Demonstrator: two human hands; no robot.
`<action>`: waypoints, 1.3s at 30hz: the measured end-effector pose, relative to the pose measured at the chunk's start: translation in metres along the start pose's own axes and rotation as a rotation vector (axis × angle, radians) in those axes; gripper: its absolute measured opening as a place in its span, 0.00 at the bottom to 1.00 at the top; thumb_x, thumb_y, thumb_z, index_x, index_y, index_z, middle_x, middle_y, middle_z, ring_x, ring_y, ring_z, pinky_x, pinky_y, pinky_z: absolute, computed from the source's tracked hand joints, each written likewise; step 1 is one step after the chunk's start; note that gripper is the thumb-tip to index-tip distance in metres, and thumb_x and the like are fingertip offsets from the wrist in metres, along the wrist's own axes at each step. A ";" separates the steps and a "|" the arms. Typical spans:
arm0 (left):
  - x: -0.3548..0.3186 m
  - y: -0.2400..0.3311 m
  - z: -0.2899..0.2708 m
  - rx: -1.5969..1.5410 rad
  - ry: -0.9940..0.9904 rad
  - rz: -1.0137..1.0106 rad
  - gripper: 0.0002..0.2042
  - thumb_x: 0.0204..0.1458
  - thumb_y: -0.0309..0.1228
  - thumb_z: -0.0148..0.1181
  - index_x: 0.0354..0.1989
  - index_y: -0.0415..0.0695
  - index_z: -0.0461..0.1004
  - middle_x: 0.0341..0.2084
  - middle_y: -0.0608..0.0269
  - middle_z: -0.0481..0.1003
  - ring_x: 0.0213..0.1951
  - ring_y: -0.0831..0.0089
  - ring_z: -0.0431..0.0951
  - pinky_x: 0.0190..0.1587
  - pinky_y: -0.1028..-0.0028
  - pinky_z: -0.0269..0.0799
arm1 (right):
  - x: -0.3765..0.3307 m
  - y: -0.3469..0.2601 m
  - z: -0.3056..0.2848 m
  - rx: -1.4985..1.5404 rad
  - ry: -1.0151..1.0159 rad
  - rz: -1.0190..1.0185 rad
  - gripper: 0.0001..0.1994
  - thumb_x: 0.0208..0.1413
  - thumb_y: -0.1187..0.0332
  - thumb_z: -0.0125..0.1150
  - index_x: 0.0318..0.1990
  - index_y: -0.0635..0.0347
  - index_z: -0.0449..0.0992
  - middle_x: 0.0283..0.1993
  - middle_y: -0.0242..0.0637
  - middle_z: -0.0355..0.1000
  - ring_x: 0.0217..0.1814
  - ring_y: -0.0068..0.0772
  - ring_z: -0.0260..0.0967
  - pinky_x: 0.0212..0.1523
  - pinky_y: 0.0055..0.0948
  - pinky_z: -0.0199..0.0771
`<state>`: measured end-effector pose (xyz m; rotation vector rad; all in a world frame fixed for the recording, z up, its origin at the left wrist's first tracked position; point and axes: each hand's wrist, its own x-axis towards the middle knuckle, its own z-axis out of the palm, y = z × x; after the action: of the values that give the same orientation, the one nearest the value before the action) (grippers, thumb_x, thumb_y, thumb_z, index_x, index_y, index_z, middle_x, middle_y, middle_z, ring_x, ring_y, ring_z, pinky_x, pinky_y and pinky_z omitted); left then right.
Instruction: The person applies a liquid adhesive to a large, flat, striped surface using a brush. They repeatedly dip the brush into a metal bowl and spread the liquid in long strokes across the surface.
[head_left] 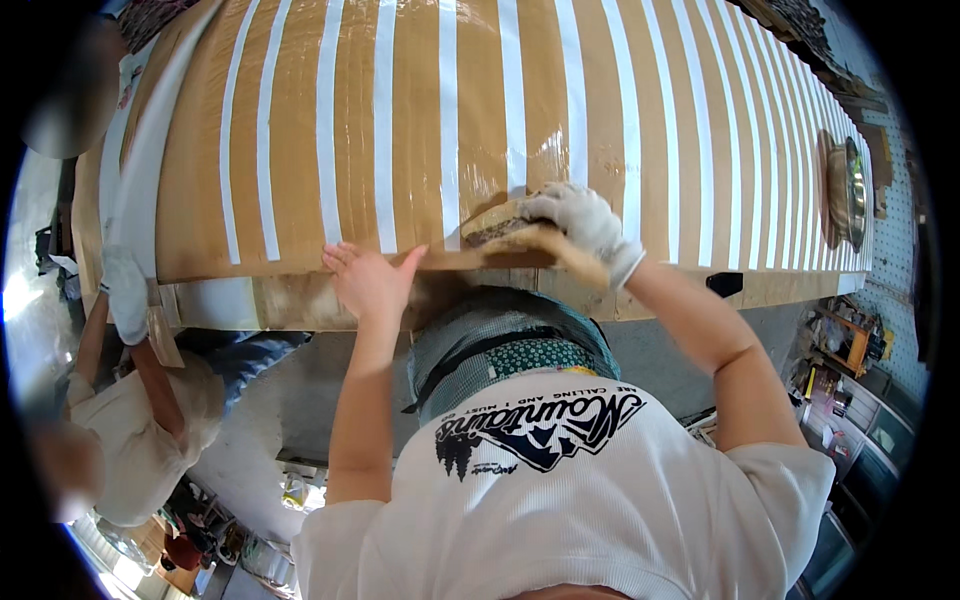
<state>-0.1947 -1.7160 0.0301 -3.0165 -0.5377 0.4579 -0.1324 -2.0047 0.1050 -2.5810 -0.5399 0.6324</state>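
Observation:
My left hand [370, 283] is bare and rests on the near edge of a glossy brown sheet [412, 150] with white stripes. Its fingers are stretched out and the thumb points away to the right. On my right hand [582, 218] is a white glove, and the fingers are closed round a tan, rag-like pad [507, 222] with a dark, rough patch. The pad lies against the sheet near its front edge, right of my left hand. Part of it is hidden under the glove, and its exact kind is unclear.
The sheet covers a long table with a wooden front edge [300, 303]. A shiny metal bowl [848, 195] sits at the far right. At the left, a co-worker's gloved hand [126, 292] is by a pale folded strip [150, 180]. Shelves [880, 435] stand at the lower right.

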 end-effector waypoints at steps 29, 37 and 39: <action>0.007 0.006 -0.019 0.017 -0.208 -0.067 0.65 0.39 0.76 0.58 0.64 0.17 0.56 0.67 0.21 0.54 0.70 0.35 0.54 0.67 0.52 0.61 | 0.001 0.028 -0.023 -0.031 0.000 0.336 0.21 0.50 0.59 0.73 0.48 0.58 0.74 0.42 0.47 0.77 0.48 0.50 0.75 0.50 0.44 0.73; 0.002 0.013 -0.014 -0.061 -0.106 -0.085 0.66 0.38 0.73 0.63 0.65 0.16 0.52 0.67 0.21 0.54 0.71 0.36 0.53 0.70 0.54 0.56 | 0.183 0.125 -0.110 -0.014 0.520 0.318 0.24 0.52 0.63 0.72 0.55 0.58 0.71 0.47 0.51 0.77 0.53 0.54 0.74 0.52 0.44 0.74; 0.002 0.018 -0.028 -0.037 -0.145 -0.083 0.64 0.39 0.74 0.61 0.64 0.15 0.55 0.65 0.20 0.55 0.70 0.35 0.54 0.70 0.55 0.57 | 0.240 0.148 -0.138 -0.079 0.601 0.255 0.23 0.50 0.60 0.73 0.49 0.60 0.73 0.45 0.49 0.77 0.52 0.52 0.75 0.53 0.43 0.74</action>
<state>-0.1784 -1.7317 0.0543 -2.9978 -0.6846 0.6726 0.1732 -2.0602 0.0628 -2.7477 -0.0381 -0.1107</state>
